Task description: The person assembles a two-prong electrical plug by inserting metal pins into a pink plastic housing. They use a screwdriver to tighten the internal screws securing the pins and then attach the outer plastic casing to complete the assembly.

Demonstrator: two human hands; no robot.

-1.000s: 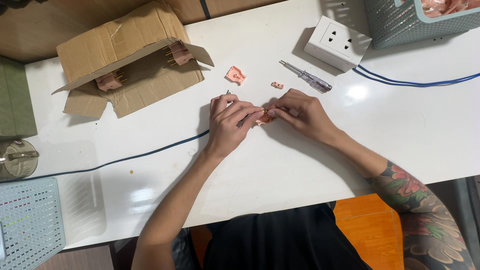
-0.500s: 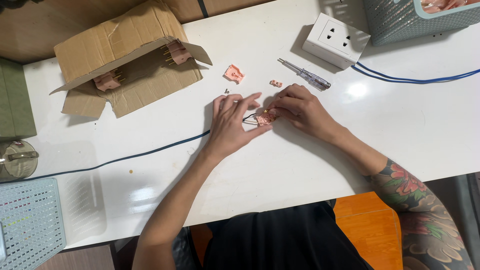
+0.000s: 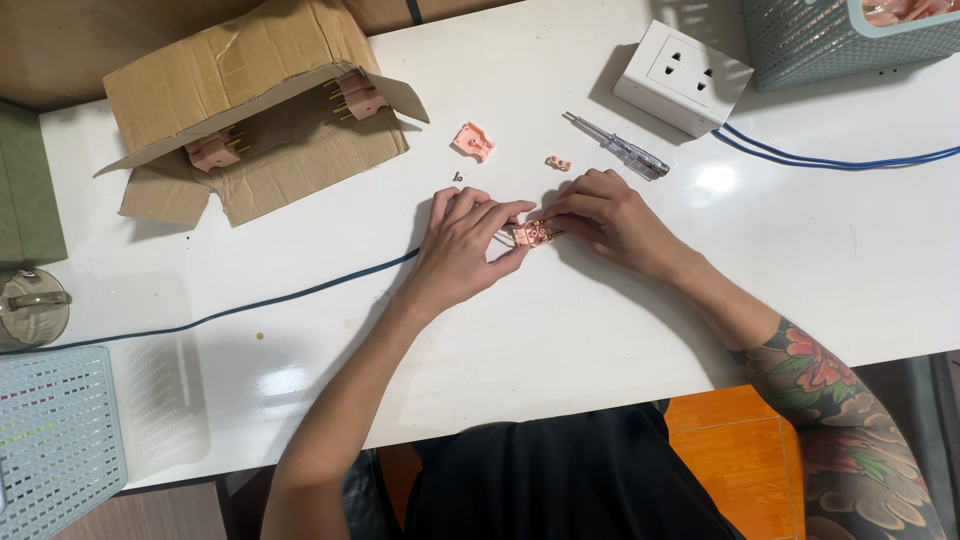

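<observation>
Item one: we are holding a small pink plug part with brass contacts (image 3: 535, 234) between both hands, just above the white table (image 3: 620, 330), near its middle. Our left hand (image 3: 465, 245) is pinching the part's left end with thumb and fingers closed on it; a blue cable (image 3: 250, 305) is running from under this hand toward the table's left edge. Our right hand (image 3: 608, 215) is gripping the part's right end, fingers curled down over it.

Item two: a pink cover piece (image 3: 473, 140) and a smaller pink clamp piece (image 3: 558, 163) are lying just beyond the hands, with a tiny dark screw (image 3: 457, 177) beside the left fingertips. A clear-handled screwdriver (image 3: 618, 147) is lying near the right hand.

Item three: a white socket block (image 3: 682, 77) is sitting further back, blue wires (image 3: 830, 160) trailing off to the right. An open cardboard box (image 3: 250, 110) with more pink parts inside is standing at the far left. Teal mesh baskets are showing at the top right (image 3: 830, 40) and bottom left (image 3: 55, 440).
</observation>
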